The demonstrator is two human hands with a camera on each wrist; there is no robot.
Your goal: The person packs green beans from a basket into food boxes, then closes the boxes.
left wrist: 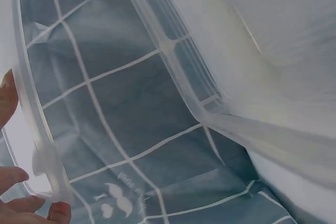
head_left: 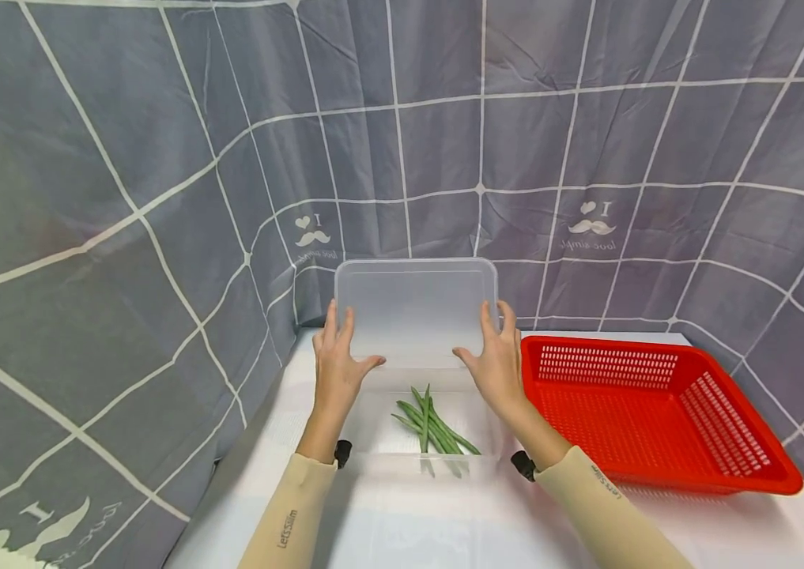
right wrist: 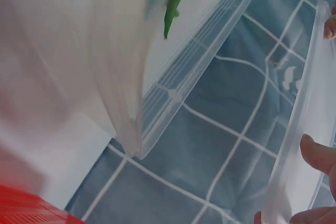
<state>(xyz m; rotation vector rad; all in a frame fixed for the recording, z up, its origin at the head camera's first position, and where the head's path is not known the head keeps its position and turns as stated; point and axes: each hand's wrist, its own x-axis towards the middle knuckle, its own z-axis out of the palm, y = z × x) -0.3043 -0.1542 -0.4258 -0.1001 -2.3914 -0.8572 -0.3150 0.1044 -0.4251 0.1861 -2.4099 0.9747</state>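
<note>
A translucent plastic lid [head_left: 416,308] stands tilted up behind the clear plastic container [head_left: 409,466]. My left hand [head_left: 335,367] grips its left edge, thumb on the near face and fingers around the side. On the opposite edge, my right hand [head_left: 500,371] holds it the same way. Several green beans [head_left: 426,419] lie in a loose, crossed bunch inside the container. The left wrist view has the lid's rim [left wrist: 37,114] apart from the container wall [left wrist: 173,51]. One bean end [right wrist: 177,3] shows through in the right wrist view, beside the lid [right wrist: 299,140].
A red perforated basket [head_left: 729,427] sits to the right of the container, close to my right forearm. Under everything is a white table [head_left: 259,490]. A grey curtain [head_left: 437,158] with white grid lines hangs behind and along both sides.
</note>
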